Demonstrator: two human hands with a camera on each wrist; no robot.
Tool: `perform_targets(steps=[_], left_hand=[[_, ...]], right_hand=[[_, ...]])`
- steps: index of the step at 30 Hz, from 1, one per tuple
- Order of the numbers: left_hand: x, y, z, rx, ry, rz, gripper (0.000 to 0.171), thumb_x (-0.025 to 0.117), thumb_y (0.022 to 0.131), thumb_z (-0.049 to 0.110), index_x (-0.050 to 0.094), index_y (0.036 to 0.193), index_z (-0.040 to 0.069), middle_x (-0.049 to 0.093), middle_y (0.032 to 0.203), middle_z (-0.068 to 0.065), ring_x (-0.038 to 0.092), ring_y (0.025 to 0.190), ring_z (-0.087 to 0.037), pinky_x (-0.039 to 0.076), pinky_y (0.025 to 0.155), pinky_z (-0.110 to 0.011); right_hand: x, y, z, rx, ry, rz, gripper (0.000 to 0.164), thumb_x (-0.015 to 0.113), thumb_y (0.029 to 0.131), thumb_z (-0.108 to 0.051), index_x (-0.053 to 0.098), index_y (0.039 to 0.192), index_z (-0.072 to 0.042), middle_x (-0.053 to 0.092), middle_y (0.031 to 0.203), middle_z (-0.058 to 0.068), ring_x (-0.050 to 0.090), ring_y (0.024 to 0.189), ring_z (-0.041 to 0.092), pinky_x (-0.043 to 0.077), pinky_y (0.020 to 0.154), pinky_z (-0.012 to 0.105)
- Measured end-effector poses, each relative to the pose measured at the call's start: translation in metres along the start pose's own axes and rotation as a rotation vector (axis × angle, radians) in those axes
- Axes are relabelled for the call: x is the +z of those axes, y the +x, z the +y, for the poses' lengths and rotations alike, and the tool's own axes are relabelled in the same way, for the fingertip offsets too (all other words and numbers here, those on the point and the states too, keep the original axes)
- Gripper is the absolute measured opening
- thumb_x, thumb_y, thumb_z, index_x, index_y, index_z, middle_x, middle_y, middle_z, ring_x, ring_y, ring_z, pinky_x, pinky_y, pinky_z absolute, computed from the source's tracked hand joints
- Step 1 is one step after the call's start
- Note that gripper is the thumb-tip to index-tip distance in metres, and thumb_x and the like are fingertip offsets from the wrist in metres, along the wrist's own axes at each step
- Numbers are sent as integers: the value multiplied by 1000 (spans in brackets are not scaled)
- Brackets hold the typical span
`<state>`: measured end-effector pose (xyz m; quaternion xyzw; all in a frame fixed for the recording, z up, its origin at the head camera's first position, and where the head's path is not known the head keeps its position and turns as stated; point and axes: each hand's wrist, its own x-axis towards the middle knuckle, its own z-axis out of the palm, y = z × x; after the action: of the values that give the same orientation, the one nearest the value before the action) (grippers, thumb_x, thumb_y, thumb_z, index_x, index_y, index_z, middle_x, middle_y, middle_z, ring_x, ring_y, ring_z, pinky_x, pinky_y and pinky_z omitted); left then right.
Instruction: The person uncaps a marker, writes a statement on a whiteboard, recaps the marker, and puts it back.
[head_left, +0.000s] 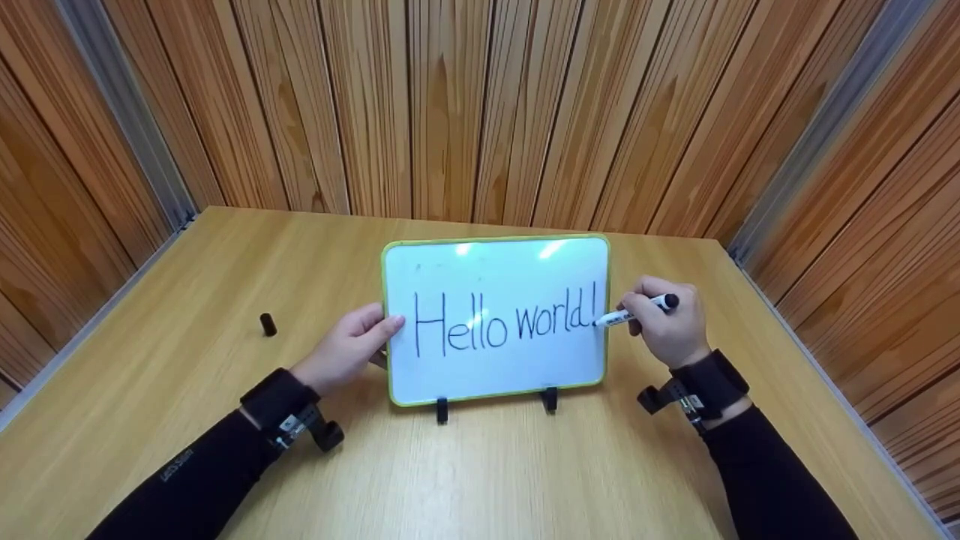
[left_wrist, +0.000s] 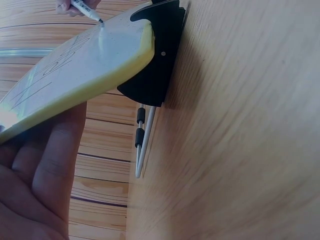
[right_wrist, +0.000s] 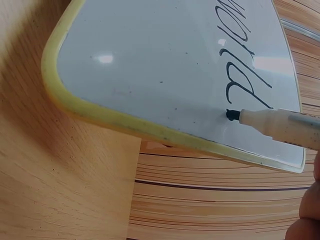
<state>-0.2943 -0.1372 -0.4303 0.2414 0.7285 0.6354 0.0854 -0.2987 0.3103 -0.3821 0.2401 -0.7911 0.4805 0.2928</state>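
Note:
A small whiteboard (head_left: 495, 375) with a yellow-green frame leans upright on a black stand (left_wrist: 157, 60), with "Hello world!" written across it in black. My left hand (head_left: 349, 349) grips the board's left edge, thumb on the front and fingers behind, as the left wrist view also shows. In my right hand (head_left: 667, 322) I pinch a white marker (head_left: 626, 316) with a black end. Its black tip (right_wrist: 233, 115) is right at the dot of the exclamation mark, near the board's right edge.
A black marker cap (head_left: 268, 324) stands on the wooden table (head_left: 187, 300) to the left of my left hand. Wood-plank walls (head_left: 450, 112) rise behind the table and at both sides. Two black stand feet (head_left: 442, 410) project below the board's lower edge.

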Motion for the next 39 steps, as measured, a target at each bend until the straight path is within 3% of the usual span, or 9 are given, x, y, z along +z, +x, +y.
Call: perform_targets(steps=[20, 30, 39], left_hand=[[-1, 0, 1, -19, 9, 11, 42, 50, 121, 21, 58, 142, -14, 76, 130, -28, 81, 103, -29, 68, 81, -38], [-3, -1, 3, -32, 20, 9, 43, 51, 121, 23, 59, 144, -12, 75, 133, -26, 80, 108, -27, 68, 84, -38], [-10, -2, 6, 3, 0, 45, 44, 56, 119, 21, 53, 146, -13, 75, 128, -26, 77, 103, -28, 68, 82, -40]], right_hand=[[0, 1, -5, 39, -5, 4, 31, 64, 95, 10, 74, 71, -5, 61, 54, 8, 51, 43, 12, 34, 40, 20], [-5, 5, -12, 147, 77, 38, 32, 57, 100, 3, 75, 74, 1, 62, 57, 10, 50, 43, 14, 40, 39, 23], [-2, 6, -19, 120, 171, 77, 30, 58, 102, 3, 73, 77, 6, 69, 65, 11, 57, 45, 14, 46, 41, 22]])
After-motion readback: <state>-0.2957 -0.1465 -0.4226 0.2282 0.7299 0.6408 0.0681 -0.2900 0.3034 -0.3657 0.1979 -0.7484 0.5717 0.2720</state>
